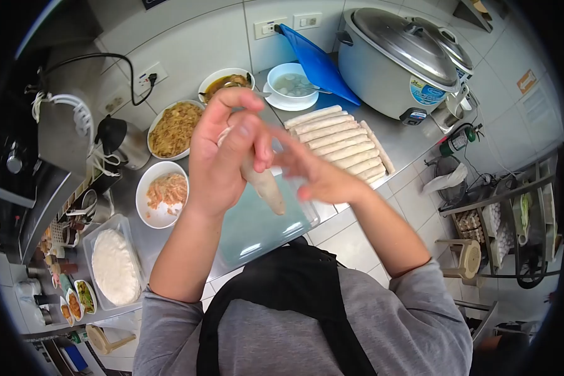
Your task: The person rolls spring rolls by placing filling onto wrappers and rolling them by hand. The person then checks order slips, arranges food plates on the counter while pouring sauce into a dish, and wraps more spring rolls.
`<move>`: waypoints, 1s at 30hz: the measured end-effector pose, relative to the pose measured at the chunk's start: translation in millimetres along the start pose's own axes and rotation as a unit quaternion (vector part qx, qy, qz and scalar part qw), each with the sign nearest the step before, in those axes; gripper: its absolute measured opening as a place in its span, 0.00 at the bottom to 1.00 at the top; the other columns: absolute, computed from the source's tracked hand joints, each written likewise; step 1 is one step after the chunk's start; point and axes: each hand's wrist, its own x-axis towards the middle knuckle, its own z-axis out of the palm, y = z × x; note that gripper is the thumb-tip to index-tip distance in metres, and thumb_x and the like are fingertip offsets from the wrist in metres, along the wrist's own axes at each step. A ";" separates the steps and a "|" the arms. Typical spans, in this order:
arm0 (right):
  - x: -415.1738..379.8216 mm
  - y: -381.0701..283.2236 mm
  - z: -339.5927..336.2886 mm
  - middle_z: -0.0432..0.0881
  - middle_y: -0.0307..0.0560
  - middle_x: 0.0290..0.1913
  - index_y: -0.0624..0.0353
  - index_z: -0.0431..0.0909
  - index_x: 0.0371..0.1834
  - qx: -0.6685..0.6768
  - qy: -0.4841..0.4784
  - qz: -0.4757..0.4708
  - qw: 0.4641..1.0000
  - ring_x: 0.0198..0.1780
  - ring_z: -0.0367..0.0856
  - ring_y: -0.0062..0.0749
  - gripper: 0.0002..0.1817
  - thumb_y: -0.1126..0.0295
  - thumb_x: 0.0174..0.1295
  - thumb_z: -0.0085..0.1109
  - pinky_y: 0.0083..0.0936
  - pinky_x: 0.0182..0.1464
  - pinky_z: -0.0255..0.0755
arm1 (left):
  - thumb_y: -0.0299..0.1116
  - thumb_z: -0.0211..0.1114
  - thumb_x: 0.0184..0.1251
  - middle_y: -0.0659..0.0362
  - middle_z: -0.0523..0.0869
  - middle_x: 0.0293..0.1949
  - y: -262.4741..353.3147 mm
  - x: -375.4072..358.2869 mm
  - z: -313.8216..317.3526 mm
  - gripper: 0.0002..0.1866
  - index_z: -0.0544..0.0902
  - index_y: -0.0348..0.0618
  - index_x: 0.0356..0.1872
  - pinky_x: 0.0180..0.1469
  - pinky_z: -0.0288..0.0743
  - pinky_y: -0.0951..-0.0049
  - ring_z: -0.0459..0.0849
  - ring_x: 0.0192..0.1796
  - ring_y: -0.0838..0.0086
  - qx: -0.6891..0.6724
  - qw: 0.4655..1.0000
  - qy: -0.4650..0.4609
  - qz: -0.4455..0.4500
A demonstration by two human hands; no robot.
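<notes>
Stainless worktop [413, 141] below my hands: I'm holding a spring roll [264, 186] in my left hand [222, 153], fingers curled round it, finishing its wrap. My right hand [316, 175] is hovering open beside it. Next, laying it with the finished rolls [341, 143] beyond needs gentle placement.

A commercial kitchen: steel counter [413, 135], big rice cooker [398, 59], food bowls [161, 194].

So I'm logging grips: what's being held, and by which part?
The left hand holds a roll by its upper end, lower end hanging free. The right hand is blurred; whether it touches the roll can't be told.
</notes>
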 end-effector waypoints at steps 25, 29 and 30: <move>-15.6 159.0 -271.4 0.84 0.51 0.45 0.60 0.86 0.43 -0.470 0.335 0.033 0.816 0.49 0.80 0.49 0.10 0.75 0.69 0.53 0.34 0.54 0.74 | 0.20 0.52 0.69 0.47 0.82 0.55 -305.2 60.1 -75.2 0.16 0.80 0.41 0.55 0.62 0.73 0.61 0.82 0.56 0.53 0.412 0.879 0.020 -0.238; -5.2 152.5 -264.4 0.85 0.46 0.48 0.54 0.87 0.44 -0.573 0.306 0.179 0.739 0.54 0.79 0.45 0.12 0.65 0.71 0.52 0.46 0.59 0.71 | 0.22 0.55 0.70 0.46 0.81 0.58 -283.3 42.7 -71.3 0.17 0.79 0.43 0.57 0.64 0.72 0.60 0.80 0.59 0.50 0.385 0.894 0.053 -0.223; -2.4 154.9 -261.7 0.84 0.45 0.52 0.52 0.86 0.48 -0.649 0.285 0.181 0.682 0.58 0.78 0.44 0.13 0.63 0.71 0.52 0.50 0.62 0.68 | 0.23 0.55 0.71 0.47 0.80 0.61 -272.3 32.7 -71.5 0.18 0.78 0.45 0.60 0.63 0.73 0.62 0.81 0.60 0.54 0.430 0.886 0.050 -0.164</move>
